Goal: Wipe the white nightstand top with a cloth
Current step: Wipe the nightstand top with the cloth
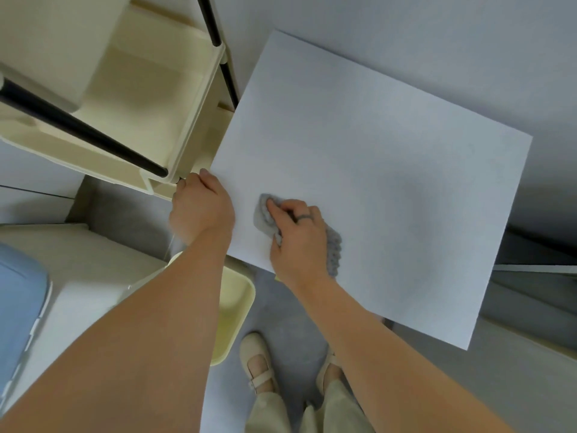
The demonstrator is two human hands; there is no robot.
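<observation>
The white nightstand top [390,170] fills the middle and right of the head view, bare and flat. A grey knitted cloth [333,250] lies on its near left part, bunched under my right hand [295,237], which presses down on it with fingers curled around the fabric. A dark ring shows on one finger. My left hand [201,207] rests on the top's near left corner, fingers bent over the edge. Part of the cloth is hidden under my right palm.
A cream trolley [187,89] with black poles [81,129] stands close against the nightstand's left side. Its lower cream tray [237,307] sits below my left forearm. A blue-lidded bin [18,314] is at the far left. My feet stand on grey floor [281,307].
</observation>
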